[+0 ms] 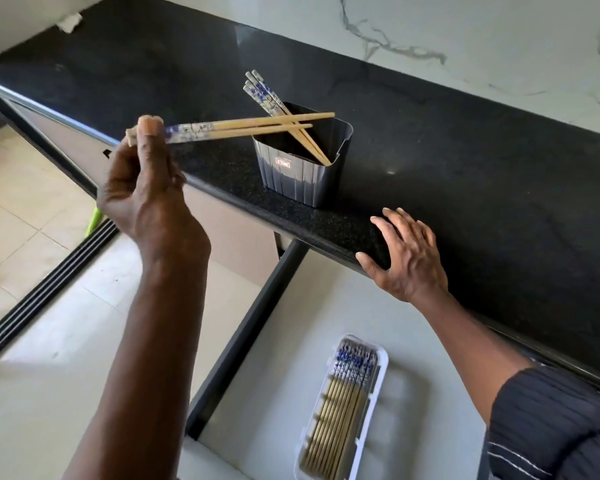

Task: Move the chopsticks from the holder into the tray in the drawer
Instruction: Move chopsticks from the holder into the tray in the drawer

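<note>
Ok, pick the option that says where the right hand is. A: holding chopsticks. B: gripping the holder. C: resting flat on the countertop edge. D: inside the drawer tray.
C: the right hand lies open on the black countertop edge, apart from the holder.

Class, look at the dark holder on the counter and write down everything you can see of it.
The holder is a dark, open-topped tub with rounded corners and ribbed, plastic-looking walls that narrow toward the base, with a small label on the near wall. It stands upright on the black speckled counter, close to the front edge. Several chopsticks lean inside it, tips down, their blue-and-white patterned ends sticking out toward the upper left. Neither hand touches it; the pair in the left hand crosses above its rim.
</note>
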